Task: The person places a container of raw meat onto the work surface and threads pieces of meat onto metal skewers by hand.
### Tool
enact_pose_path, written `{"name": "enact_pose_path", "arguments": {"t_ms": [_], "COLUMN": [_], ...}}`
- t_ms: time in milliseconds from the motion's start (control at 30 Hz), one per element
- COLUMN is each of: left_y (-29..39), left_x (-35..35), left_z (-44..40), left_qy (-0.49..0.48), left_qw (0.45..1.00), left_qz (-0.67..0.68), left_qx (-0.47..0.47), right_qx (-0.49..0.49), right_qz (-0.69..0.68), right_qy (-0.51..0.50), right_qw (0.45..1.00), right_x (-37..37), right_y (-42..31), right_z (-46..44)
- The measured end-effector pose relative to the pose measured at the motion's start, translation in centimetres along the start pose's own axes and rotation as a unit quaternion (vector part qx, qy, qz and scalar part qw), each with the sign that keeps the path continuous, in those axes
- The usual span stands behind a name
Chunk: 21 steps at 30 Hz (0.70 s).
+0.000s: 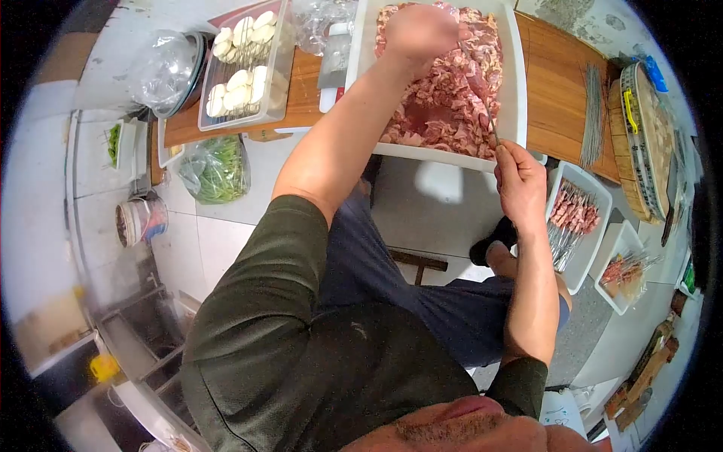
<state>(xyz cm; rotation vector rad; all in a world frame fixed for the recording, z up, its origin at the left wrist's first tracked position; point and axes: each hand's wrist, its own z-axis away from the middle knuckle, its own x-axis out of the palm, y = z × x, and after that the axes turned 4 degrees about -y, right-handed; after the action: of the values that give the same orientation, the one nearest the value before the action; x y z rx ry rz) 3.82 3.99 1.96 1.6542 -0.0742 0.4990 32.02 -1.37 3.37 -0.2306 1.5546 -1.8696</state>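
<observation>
My right hand (520,177) is closed around the lower end of a thin metal skewer (491,120), just off the near right corner of a white tub (514,75). The skewer slants up and left over the tub, with meat along its upper part. Raw cut meat (444,98) fills the tub. My left hand (422,32) is over the far part of the meat, close to the skewer's upper end. It is smeared by motion, and its fingers cannot be made out.
A clear box (279,94) of skewered white slices stands left, beside a cleaver (336,56). Bare skewers (593,113) lie right on the wooden table (553,83). Below right, one tray (578,282) holds meat skewers. A bag of greens (215,169) sits lower left.
</observation>
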Motion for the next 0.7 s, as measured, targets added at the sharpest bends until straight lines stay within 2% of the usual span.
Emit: {"name": "enact_pose_path", "arguments": {"t_ms": [200,300,333,367,400,467,500,600,700], "left_y": [0.1,-0.9,-0.7,-0.2,0.6,1.6,2.0,1.7,1.4], "left_x": [0.1,0.7,0.2,-0.7,-1.0,-0.3,0.0,-1.0,-0.9], "left_z": [0.2,-0.5,-0.5,-0.3,0.0,0.7,1.1,1.0,0.5], "left_qy": [-0.004,0.023,0.015,0.006,-0.002,0.028,0.043,-0.002,0.013], "left_qw": [0.999,0.996,0.973,0.861,0.670,0.809,0.854,0.804,0.702], "left_qz": [0.019,0.077,-0.152,-0.368,-0.550,-0.534,-0.507,-0.537,-0.556], "left_qx": [-0.028,-0.024,0.170,0.350,0.498,0.245,0.108,0.254,0.444], "right_qx": [0.008,0.003,-0.010,-0.024,-0.010,0.015,0.009,0.005,0.020], "right_qz": [-0.023,-0.015,-0.010,-0.005,-0.008,-0.012,-0.007,0.001,-0.004], "right_qy": [-0.008,-0.004,0.004,0.011,0.006,-0.001,0.004,0.007,-0.003], "right_qw": [1.000,1.000,1.000,1.000,1.000,1.000,1.000,1.000,1.000], "right_x": [0.0,-0.1,0.0,0.0,-0.1,-0.3,-0.3,-0.2,-0.4], "right_y": [-0.3,-0.5,-0.1,0.2,0.2,0.0,0.1,0.4,-0.3], "right_z": [-0.1,-0.1,-0.4,-0.5,-0.5,-0.5,-0.5,-0.5,-0.2]}}
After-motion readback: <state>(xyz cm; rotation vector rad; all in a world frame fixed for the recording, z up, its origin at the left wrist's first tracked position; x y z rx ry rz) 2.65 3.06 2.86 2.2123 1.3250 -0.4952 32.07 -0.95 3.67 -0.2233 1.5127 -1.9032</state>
